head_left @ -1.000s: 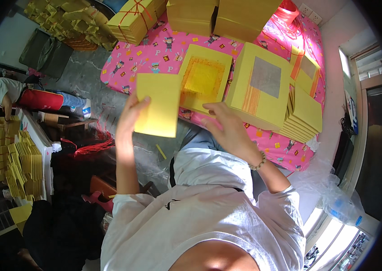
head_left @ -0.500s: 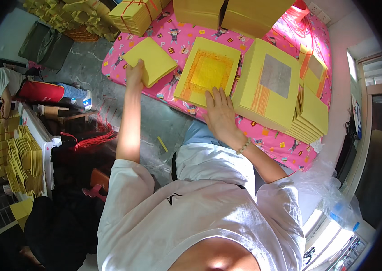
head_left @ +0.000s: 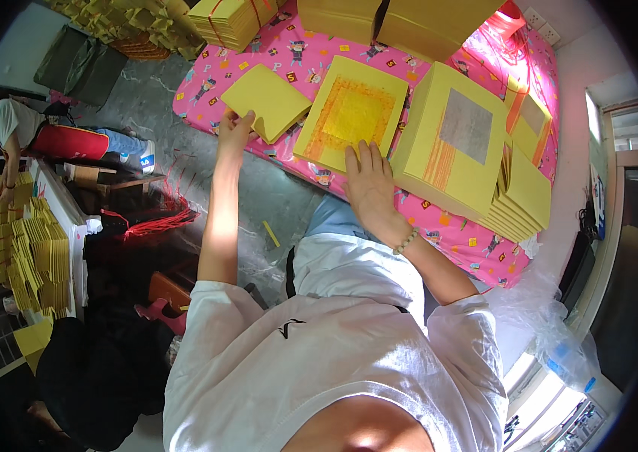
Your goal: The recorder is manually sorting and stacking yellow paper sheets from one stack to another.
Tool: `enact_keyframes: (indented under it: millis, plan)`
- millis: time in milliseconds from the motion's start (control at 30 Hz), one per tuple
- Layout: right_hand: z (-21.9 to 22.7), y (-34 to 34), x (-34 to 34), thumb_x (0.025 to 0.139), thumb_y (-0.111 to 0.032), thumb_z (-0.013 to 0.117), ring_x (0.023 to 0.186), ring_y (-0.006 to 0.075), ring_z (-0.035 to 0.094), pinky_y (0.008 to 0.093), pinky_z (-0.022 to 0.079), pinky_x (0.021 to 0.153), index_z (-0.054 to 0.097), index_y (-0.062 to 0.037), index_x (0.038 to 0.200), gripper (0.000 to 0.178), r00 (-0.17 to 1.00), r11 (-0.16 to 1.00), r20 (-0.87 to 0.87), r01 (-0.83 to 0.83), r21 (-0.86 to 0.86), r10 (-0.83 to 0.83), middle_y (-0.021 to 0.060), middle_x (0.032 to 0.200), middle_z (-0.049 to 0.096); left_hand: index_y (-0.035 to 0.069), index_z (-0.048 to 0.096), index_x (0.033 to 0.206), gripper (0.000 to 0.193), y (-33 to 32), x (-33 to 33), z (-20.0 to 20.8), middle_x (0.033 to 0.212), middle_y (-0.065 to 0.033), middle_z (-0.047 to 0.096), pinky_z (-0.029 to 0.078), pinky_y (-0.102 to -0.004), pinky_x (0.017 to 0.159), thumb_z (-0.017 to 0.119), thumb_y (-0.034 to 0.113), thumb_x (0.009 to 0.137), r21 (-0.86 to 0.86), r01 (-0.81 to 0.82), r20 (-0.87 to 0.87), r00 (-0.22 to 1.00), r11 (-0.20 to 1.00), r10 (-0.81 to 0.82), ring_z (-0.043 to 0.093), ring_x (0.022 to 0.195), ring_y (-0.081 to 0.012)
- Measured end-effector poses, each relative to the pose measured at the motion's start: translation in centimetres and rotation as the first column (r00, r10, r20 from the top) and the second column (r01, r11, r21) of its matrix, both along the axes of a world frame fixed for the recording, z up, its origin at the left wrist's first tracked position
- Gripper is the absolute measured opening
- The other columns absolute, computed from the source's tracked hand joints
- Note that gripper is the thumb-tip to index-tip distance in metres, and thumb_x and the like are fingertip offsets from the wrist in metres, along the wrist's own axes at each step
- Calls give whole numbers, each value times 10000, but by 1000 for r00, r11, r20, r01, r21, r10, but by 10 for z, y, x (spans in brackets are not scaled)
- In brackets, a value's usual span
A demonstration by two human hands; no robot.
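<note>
My left hand reaches out to the left and rests its fingers on the near edge of a small stack of plain yellow paper lying on the pink patterned cloth. My right hand lies flat, fingers spread, on the near edge of a yellow paper stack with an orange-gold printed square. To the right of it stands a thicker yellow stack with a silver square, and a fanned pile of yellow sheets beyond that.
Bundled yellow paper stacks and large blocks line the cloth's far edge. Another person sits at the left beside a table with yellow stacks. Red strings lie on the grey floor. A clear plastic bag sits at right.
My left hand carried the plain yellow stack from in front of me out to the left and set it down on the cloth. My right hand stayed on the printed stack.
</note>
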State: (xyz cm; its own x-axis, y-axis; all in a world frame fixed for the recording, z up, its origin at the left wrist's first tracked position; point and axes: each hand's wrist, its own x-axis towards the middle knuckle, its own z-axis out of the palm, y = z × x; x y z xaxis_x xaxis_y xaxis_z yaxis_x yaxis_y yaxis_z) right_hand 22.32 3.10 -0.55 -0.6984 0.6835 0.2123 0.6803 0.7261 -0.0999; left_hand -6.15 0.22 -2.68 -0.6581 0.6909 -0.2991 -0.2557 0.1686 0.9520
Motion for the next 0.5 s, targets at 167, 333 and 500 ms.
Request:
enact_keyframes:
  millis: [167, 333, 500]
  plan:
    - [-3, 1, 2, 821, -106, 523, 1229, 350, 420, 450, 373, 961, 470, -30, 1260, 449, 1000, 1000, 26, 4, 24, -5, 175, 1297, 459, -50, 469, 1166, 397, -15, 50, 5, 957, -158, 564, 462, -388, 747, 619, 141, 852, -51, -163, -784, 618, 985, 61, 569, 876, -277]
    - [0, -1, 0, 829, -119, 519, 1246, 352, 408, 455, 364, 975, 462, -28, 1269, 453, 999, 1000, 52, 5, 18, -6, 180, 1319, 447, -71, 528, 1121, 397, -27, 98, 16, 941, -213, 571, 470, -362, 756, 605, 240, 888, -150, 149, -754, 622, 977, -211, 563, 879, -268]
    - [-3, -3, -1, 801, -205, 607, 1283, 356, 367, 449, 343, 1011, 419, -7, 1312, 579, 992, 1000, 128, 11, 22, -14, 205, 1357, 402, -71, 551, 1031, 387, -15, 116, 23, 907, -258, 555, 435, -488, 744, 599, 276, 865, -287, 164, -858, 394, 944, -329, 540, 834, -407]
